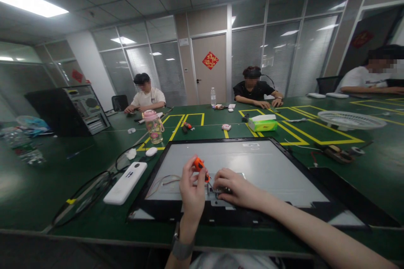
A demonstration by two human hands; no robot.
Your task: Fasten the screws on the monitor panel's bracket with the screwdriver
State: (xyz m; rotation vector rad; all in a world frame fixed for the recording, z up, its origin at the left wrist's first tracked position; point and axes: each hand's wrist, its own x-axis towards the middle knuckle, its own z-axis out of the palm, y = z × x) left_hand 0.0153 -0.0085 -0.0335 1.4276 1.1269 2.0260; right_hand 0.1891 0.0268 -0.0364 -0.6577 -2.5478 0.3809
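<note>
A large flat display panel (271, 164) with a black frame lies on the green table in front of me. My left hand (192, 187), with a watch at the wrist, is closed around an orange and black screwdriver (199, 164). Its shaft slants down to a small metal bracket (216, 202) near the panel's front edge. My right hand (235, 187) rests low over the panel beside the bracket, fingers curled down on a small part that they mostly hide. Thin wires (168, 179) lie on the panel to the left of my hands.
Left of the panel lie a white power bank (125, 183) and a black cable (85, 191). Behind stand a pink-lidded bottle (153, 128) and a green tissue pack (262, 123). A white fan grille (351, 120) is at right. Several people sit around the table.
</note>
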